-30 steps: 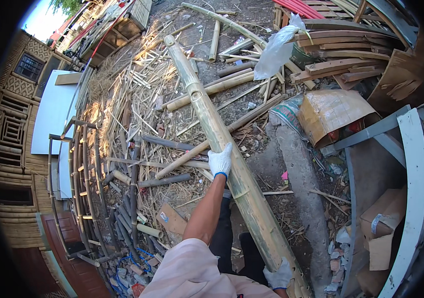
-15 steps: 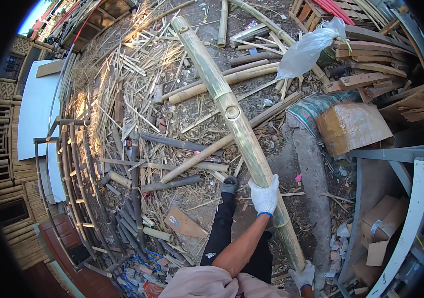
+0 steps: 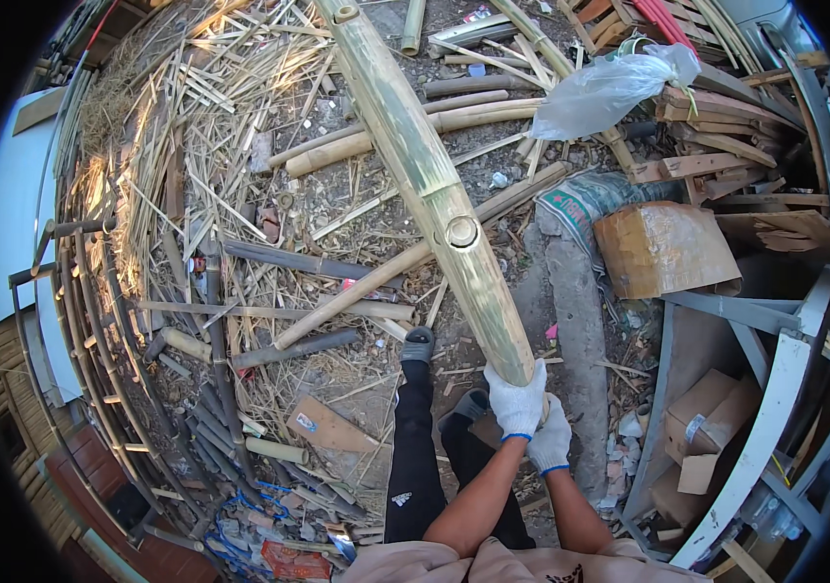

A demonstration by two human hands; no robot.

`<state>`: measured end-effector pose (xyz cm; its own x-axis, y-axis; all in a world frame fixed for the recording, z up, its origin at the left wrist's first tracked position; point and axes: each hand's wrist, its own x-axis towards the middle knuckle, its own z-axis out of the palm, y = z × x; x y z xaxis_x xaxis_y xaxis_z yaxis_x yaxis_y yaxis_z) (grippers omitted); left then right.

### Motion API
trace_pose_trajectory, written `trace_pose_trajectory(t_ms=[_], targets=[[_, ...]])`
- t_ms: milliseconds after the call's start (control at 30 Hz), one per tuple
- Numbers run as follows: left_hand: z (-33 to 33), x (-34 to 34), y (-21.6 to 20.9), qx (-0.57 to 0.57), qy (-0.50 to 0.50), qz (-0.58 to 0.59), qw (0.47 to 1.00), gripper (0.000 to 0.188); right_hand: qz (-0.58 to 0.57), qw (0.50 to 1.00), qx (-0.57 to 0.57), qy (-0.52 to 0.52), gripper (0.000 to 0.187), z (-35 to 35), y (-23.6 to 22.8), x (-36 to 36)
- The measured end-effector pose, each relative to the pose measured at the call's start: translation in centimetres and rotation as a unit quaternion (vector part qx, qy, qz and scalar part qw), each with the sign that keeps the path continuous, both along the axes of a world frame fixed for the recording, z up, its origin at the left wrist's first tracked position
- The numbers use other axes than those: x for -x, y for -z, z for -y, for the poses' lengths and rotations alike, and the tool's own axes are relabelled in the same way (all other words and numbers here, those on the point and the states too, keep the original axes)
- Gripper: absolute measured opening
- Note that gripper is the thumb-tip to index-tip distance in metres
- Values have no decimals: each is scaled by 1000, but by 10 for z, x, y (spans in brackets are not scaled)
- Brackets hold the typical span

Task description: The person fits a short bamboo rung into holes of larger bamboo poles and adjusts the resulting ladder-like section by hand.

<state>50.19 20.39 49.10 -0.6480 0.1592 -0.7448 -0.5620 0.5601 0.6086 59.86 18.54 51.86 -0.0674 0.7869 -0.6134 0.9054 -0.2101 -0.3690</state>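
A thick, pale green bamboo pole (image 3: 434,185) with a round hole cut in its side slants from the far edge of the view down to my hands. My left hand (image 3: 514,403), in a white knit glove with a blue cuff, is closed round the pole near its close end. My right hand (image 3: 553,439), gloved alike, is closed just behind and to the right of the left one. It appears to grip the lower part of the same pole, most of which my left hand hides.
Split bamboo strips (image 3: 269,58) litter the ground ahead. Loose poles (image 3: 376,297) lie crosswise beyond my feet. At right are a concrete curb (image 3: 585,340), a cardboard box (image 3: 667,251), a clear plastic bag (image 3: 599,97) and stacked timber (image 3: 726,146). A bamboo rack (image 3: 94,340) stands at left.
My right hand has come up and left, close beside the left hand. The pole looks shorter at its near end and its far end reaches out of view. The view has shifted right.
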Motion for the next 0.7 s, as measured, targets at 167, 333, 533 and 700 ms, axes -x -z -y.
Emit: trace_pose_trajectory(t_ms=[167, 333, 533, 700], targets=[[-1, -1, 3, -17, -2, -17, 1000, 83, 33, 999, -27, -18, 70, 5, 12, -9], [3, 1, 3, -3, -5, -27, 1000, 82, 32, 998, -31, -37, 74, 11, 15, -10], [8, 1, 0, 13, 1, -47, 999, 81, 47, 999, 5, -26, 82, 17, 19, -12], [14, 2, 3, 14, 2, -65, 998, 80, 60, 997, 10, -56, 86, 21, 18, -10]])
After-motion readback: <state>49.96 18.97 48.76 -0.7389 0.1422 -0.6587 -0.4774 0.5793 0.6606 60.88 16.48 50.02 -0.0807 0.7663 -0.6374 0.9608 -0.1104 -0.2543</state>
